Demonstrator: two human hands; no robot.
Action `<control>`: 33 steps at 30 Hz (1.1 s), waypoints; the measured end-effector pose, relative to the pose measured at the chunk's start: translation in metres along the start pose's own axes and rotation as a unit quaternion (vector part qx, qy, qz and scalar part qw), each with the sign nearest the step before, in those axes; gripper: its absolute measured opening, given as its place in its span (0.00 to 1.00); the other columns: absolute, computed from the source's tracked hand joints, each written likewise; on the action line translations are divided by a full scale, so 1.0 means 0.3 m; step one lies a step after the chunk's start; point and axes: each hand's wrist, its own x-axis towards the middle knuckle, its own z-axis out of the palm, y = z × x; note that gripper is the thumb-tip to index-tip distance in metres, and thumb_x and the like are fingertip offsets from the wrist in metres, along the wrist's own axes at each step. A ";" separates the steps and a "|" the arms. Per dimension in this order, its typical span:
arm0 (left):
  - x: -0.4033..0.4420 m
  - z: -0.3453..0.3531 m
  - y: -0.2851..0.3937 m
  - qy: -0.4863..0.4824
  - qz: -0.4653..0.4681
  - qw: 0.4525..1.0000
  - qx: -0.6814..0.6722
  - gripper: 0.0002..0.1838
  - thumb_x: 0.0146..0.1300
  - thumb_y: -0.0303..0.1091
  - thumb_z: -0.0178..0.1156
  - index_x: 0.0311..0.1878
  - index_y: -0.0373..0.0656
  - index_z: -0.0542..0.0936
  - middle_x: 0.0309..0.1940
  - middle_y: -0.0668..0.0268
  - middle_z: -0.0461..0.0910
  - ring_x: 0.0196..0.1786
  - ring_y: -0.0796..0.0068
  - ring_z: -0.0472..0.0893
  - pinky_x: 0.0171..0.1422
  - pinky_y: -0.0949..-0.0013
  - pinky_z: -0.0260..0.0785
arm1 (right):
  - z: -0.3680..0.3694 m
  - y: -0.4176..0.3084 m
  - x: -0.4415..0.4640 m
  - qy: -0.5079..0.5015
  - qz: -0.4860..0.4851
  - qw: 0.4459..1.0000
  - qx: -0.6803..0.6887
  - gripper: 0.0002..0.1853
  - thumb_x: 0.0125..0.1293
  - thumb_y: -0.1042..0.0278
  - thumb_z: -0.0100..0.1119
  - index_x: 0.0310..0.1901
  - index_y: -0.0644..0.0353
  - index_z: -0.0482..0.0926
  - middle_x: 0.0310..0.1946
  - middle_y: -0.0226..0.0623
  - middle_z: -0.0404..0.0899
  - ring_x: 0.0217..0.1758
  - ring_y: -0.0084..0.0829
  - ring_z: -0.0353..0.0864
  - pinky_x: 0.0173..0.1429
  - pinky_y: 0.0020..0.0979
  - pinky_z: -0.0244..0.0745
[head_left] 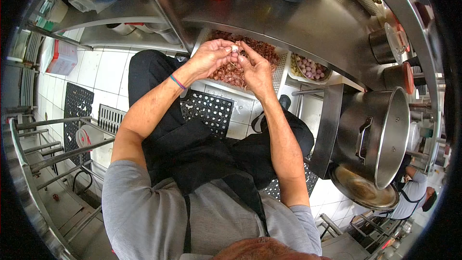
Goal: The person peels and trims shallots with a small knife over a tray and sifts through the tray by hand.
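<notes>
My left hand [210, 58], with coloured bands at its wrist, pinches a small pale shallot [235, 48] between thumb and fingertips. Against the same shallot, the thumb and fingers of my right hand [256, 71] are closed from the other side. Both hands are above a white perforated crate [280, 70], filled with reddish-brown shallots and loose skins [230, 76]. Just right of the crate, a container holds peeled purple shallots [313, 69] and some yellowish pieces. My fingers partly hide the shallot.
A steel counter [298, 24] overhangs the crate's far side. To the right are a large steel pot [370, 135] and a round lid [363, 188]. Black perforated mats [207, 110] lie on the white tiled floor. A co-worker [409, 195] is at the far right.
</notes>
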 end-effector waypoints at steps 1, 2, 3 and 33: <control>0.002 -0.004 -0.005 -0.002 -0.001 1.000 0.000 0.13 0.69 0.30 0.58 0.52 0.32 0.74 0.47 0.59 0.79 0.48 0.70 0.80 0.59 0.67 0.74 | -0.001 -0.001 0.001 -0.005 0.006 1.000 0.010 0.21 0.69 0.73 0.57 0.63 0.56 0.74 0.53 0.40 0.81 0.47 0.21 0.81 0.46 0.22 0.77; 0.004 -0.008 -0.010 -0.004 0.000 1.000 -0.004 0.13 0.69 0.30 0.58 0.52 0.33 0.74 0.47 0.59 0.79 0.48 0.70 0.80 0.59 0.67 0.74 | -0.001 -0.001 0.001 -0.005 0.000 1.000 0.004 0.21 0.69 0.73 0.58 0.63 0.57 0.74 0.53 0.40 0.82 0.47 0.21 0.81 0.47 0.23 0.77; 0.004 -0.009 -0.011 -0.005 0.001 1.000 -0.008 0.13 0.69 0.29 0.58 0.51 0.33 0.74 0.47 0.58 0.79 0.48 0.70 0.80 0.59 0.67 0.74 | -0.002 -0.001 0.000 -0.004 -0.005 1.000 -0.002 0.21 0.69 0.72 0.58 0.63 0.57 0.74 0.52 0.40 0.82 0.47 0.21 0.81 0.47 0.23 0.77; -0.002 0.017 0.012 -0.062 0.002 0.998 -0.018 0.15 0.68 0.30 0.59 0.54 0.33 0.73 0.45 0.61 0.79 0.47 0.72 0.80 0.56 0.70 0.74 | -0.037 -0.029 -0.005 -0.006 0.058 0.990 0.127 0.14 0.70 0.71 0.57 0.55 0.60 0.81 0.30 0.28 0.81 0.25 0.13 0.68 0.27 0.20 0.64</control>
